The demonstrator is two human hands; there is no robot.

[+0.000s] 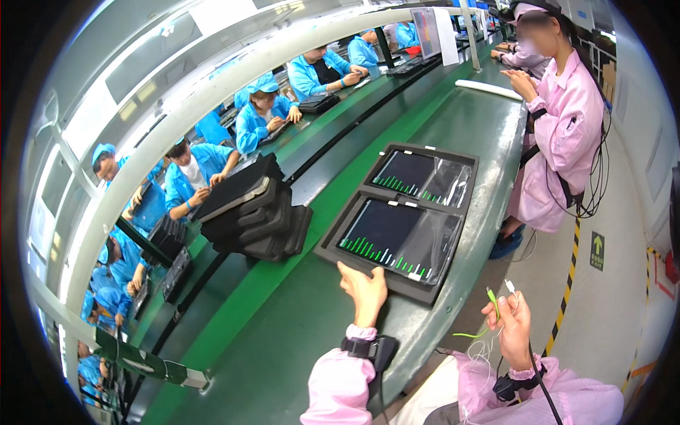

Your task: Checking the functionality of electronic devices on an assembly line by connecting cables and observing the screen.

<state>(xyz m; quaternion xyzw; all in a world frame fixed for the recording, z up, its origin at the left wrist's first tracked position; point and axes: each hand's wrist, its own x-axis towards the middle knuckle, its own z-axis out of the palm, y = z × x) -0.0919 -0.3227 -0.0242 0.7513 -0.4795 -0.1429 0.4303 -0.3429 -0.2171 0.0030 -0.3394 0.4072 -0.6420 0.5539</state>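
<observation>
My left hand [363, 290] is at the near edge of a dark foam tray [327, 249], its thumb and forefinger spread apart against that edge. Two flat tablet-like screens lie in the tray's two recesses: the nearer screen [386, 230] and the farther screen [418, 173]. Clear film covers part of each, and rows of green and white strips show on them. Off the bench's right edge, my right hand [513, 329] is closed on a green cable [490, 301] and a white cable [511, 287], connector ends pointing up. Thin white wire hangs below this hand.
A stack of black foam trays [258, 216] stands left on the green bench [248, 354]. A white roll [489, 90] lies farther along it. A co-worker in pink [567, 134] stands at the right edge; people in blue [258, 117] work across the line. A metal post base [191, 379] is lower left.
</observation>
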